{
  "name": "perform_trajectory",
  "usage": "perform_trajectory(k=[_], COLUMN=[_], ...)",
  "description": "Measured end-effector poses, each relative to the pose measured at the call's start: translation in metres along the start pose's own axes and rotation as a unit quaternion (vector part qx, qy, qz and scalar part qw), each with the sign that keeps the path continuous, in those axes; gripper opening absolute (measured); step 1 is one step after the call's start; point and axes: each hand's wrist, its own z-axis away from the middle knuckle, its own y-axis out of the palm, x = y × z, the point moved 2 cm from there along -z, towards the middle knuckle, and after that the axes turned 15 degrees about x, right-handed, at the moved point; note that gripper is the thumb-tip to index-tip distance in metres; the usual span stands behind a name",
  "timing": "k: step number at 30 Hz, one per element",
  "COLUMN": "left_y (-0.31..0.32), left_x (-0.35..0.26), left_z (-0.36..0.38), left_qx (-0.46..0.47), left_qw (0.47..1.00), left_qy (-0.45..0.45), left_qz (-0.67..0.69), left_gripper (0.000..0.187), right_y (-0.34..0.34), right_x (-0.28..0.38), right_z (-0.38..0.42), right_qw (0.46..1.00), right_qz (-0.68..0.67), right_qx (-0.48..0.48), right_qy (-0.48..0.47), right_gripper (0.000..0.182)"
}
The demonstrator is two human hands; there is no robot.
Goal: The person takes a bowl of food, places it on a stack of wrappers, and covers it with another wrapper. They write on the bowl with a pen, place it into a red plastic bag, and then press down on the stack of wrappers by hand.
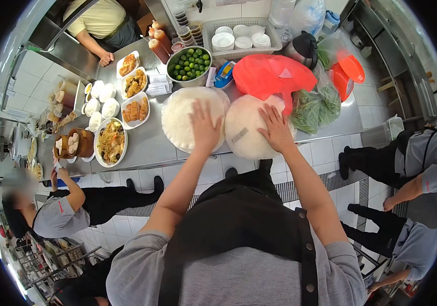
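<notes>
At the far left of the steel bench [149, 143], a co-worker's hand [56, 172] reaches up beside a bamboo steamer basket [69, 143]. An oval platter of stir-fried vegetables [111, 141] lies next to it, and three rectangular dishes of fried food [136, 83] run back in a row, apparently lined up within reach of both sides.

The left hand [204, 127] lies palm down, fingers spread, on a clear-wrapped bag of white rice noodles [182, 120] near the bench's front edge; its grip is apart, pressing rather than clasping, seemingly to keep the soft bundle from sliding. Behind it a metal bowl of limes [190, 65] stands by capped sauce bottles [157, 44].

The right hand [276, 127] rests likewise flat and splayed on a second white wrapped bundle [246, 133], touching the first. A red plastic bag [269, 74] drapes over its far edge, and bagged green vegetables [312, 107] slump against it on the right.
</notes>
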Motion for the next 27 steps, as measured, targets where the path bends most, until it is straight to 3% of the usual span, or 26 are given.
perform_trajectory(k=[5,7,8,9,10,11,12,14,15,17,18,19,20,24,25,26,27], left_y=[0.004,-0.001,-0.015,-0.026,-0.038,-0.041,-0.040,-0.038,-0.032,-0.032,-0.023,-0.017,-0.012,-0.010,-0.013,-0.010,-0.017], left_x=[0.030,0.022,0.020,0.020,0.020,0.022,0.024,0.025,0.024,0.014,0.009,0.001,-0.006,-0.010,-0.003,-0.007,-0.025], left_z=[0.001,0.010,0.017,0.023,0.032,0.042,0.050,0.055,0.048,0.023,0.014,0.007,0.005,0.008,0.008,0.009,0.014], left_qx=[0.078,0.185,0.155,0.152,0.287,0.412,0.411,0.258,0.259,-0.006,-0.003,-0.068,-0.133,-0.063,0.073,0.213,0.227], left_qw=[0.979,0.971,0.960,0.962,0.948,0.900,0.900,0.949,0.949,0.984,0.983,0.995,0.953,0.958,0.995,0.916,0.913], left_qy=[-0.123,0.073,0.233,0.228,0.116,0.000,-0.004,-0.015,-0.014,0.067,0.072,0.055,0.037,0.099,0.054,0.002,0.020], left_qz=[-0.143,-0.132,0.013,0.010,0.077,0.145,0.144,0.182,0.181,0.168,0.169,-0.052,-0.270,-0.263,0.044,0.339,0.338], left_gripper=[0.086,0.078,0.053,0.053,0.040,0.027,0.027,0.019,0.019,0.025,0.025,0.029,0.033,0.039,0.036,0.033,0.033], right_y=[0.002,0.001,0.000,-0.001,-0.001,-0.001,0.000,-0.001,-0.001,-0.002,-0.001,0.000,0.001,0.004,0.003,-0.003,-0.007], right_x=[-0.001,-0.001,-0.001,0.000,0.001,0.000,0.000,0.001,0.002,0.001,0.000,-0.001,-0.002,0.000,0.005,0.016,0.028], right_z=[-0.002,-0.001,-0.002,-0.001,-0.001,-0.002,-0.002,-0.002,-0.002,-0.001,-0.001,-0.001,-0.002,-0.007,-0.008,-0.011,-0.014], right_qw=[1.000,1.000,1.000,1.000,1.000,1.000,1.000,1.000,1.000,1.000,1.000,1.000,1.000,0.999,0.999,0.998,0.997], right_qz=[-0.004,-0.001,0.001,-0.001,-0.006,-0.008,-0.003,-0.001,-0.001,0.000,0.000,-0.001,-0.002,-0.024,-0.029,-0.033,-0.037], right_qx=[-0.008,-0.004,-0.003,-0.003,-0.003,-0.003,-0.007,-0.013,-0.014,-0.018,-0.013,-0.008,-0.010,-0.008,0.005,-0.004,-0.012], right_qy=[-0.008,0.000,-0.008,-0.006,-0.002,-0.005,-0.006,-0.004,-0.006,-0.001,-0.002,-0.002,0.007,0.020,0.039,0.055,0.070], right_gripper=[0.070,0.070,0.070,0.070,0.070,0.070,0.070,0.071,0.070,0.070,0.070,0.071,0.071,0.069,0.068,0.068,0.067])
